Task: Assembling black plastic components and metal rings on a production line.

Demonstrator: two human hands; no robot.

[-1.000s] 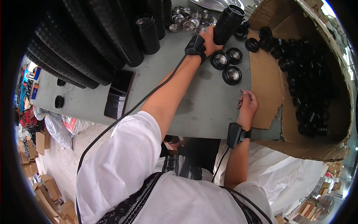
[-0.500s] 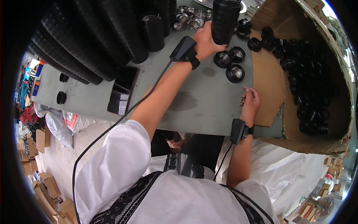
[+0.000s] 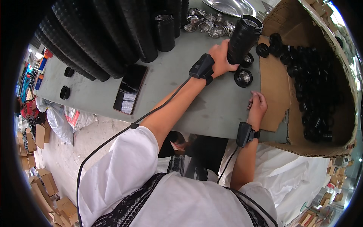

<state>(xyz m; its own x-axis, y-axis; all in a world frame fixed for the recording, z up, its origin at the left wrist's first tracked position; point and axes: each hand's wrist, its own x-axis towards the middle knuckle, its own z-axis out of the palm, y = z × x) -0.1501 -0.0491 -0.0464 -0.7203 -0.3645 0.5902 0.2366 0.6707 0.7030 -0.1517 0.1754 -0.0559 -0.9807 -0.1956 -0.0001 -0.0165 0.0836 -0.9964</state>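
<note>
My left hand (image 3: pixel 220 59) is wrapped round a black ribbed cylinder (image 3: pixel 242 41) with a threaded open mouth. The cylinder leans to the right, over a small group of black screw caps. One black cap with a silvery inside (image 3: pixel 243 78) lies just in front of its base, and another (image 3: pixel 247 59) shows partly behind it. The cylinder's bottom end is hidden by my hand and the caps. My right hand (image 3: pixel 258 108) hovers by the near table edge, beside a cardboard flap, with loosely curled fingers and nothing visible in them.
Tall stacks of black cylinders (image 3: pixel 109 38) lean at the left. Behind are a pile of small metal cups (image 3: pixel 210 25) and a shiny oval tray (image 3: pixel 230 6). A phone (image 3: pixel 130 89) lies on the grey table (image 3: pixel 177 102). At right stands a cardboard box (image 3: pixel 314 22) of black caps.
My left hand has brought the cylinder rightward and nearer, tilting it so its open mouth shows. It now covers one of three grouped caps. My right hand has barely moved; its fingers loosened slightly.
</note>
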